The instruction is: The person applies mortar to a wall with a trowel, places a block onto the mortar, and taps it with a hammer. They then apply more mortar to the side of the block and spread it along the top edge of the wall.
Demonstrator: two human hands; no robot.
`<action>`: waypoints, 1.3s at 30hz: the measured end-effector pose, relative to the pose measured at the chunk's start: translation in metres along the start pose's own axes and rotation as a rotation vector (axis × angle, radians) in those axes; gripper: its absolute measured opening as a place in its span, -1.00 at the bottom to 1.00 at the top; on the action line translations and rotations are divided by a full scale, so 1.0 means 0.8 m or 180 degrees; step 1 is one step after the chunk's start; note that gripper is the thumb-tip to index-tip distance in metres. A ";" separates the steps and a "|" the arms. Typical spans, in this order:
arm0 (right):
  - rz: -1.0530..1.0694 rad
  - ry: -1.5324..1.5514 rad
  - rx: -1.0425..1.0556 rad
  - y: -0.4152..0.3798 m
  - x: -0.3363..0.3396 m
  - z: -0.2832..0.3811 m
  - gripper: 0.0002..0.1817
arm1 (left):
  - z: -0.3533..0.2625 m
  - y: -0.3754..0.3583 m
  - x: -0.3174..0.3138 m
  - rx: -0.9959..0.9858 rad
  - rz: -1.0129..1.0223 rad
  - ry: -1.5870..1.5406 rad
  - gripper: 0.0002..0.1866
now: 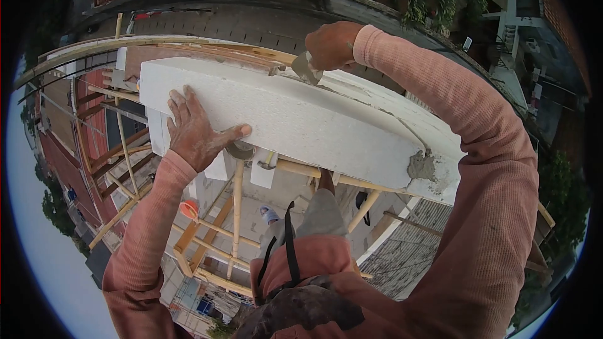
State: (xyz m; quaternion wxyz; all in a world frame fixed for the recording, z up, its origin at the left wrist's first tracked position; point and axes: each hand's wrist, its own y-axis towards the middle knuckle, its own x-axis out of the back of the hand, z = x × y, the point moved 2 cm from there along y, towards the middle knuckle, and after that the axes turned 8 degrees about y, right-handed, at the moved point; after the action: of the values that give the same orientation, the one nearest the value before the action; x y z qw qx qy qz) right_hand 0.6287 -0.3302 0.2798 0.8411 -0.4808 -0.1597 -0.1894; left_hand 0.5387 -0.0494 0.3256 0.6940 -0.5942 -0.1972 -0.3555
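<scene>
A long white lightweight block (276, 107) lies along the top of the wall in front of me. My left hand (196, 127) rests flat on its near face towards the left end, fingers and thumb spread. Beyond the far edge of the block, my right hand (331, 47) is closed round a small trowel (306, 69), whose handle is hidden in the fist. The blade points down and looks smeared with grey. Grey mortar (422, 166) sticks to the right end of the wall.
Bamboo poles (237, 207) and timber scaffolding stand below and to the left. An orange-red round object (189, 208) sits among the poles. Under me is a drop to a lower level. A long bamboo rail (157, 39) and a paved strip (245, 25) lie past the wall.
</scene>
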 end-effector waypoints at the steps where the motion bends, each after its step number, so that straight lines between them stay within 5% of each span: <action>1: 0.0014 -0.0016 0.0015 0.011 -0.002 -0.002 -0.59 | -0.001 0.003 -0.002 0.0004 0.0033 0.0027 0.64; 6: 0.0218 0.0098 0.0372 0.002 0.032 0.001 -0.58 | 0.003 0.002 -0.004 -0.0064 -0.0076 0.0017 0.64; 12: 0.0493 0.1108 -0.0305 0.004 0.039 -0.068 -0.41 | 0.005 0.001 -0.006 -0.0112 -0.0133 0.0046 0.62; 21: 0.0020 0.1318 -0.0040 -0.037 -0.086 -0.237 -0.34 | 0.006 0.002 -0.009 -0.0119 -0.0111 0.0001 0.60; 30: -0.1255 0.0709 0.0589 -0.059 -0.154 -0.258 -0.30 | 0.009 0.003 -0.012 -0.0159 -0.0183 -0.0043 0.61; 39: -0.1179 0.0496 -0.0200 -0.156 -0.167 -0.320 -0.34 | 0.016 0.008 -0.021 -0.0263 -0.0308 -0.0101 0.62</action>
State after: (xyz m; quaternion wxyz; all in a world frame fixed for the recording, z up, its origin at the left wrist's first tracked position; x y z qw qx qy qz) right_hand 0.4745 -0.5884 0.1882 0.7862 -0.4532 -0.1739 -0.3824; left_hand 0.5343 -0.0326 0.3121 0.6476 -0.6177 -0.2219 -0.3870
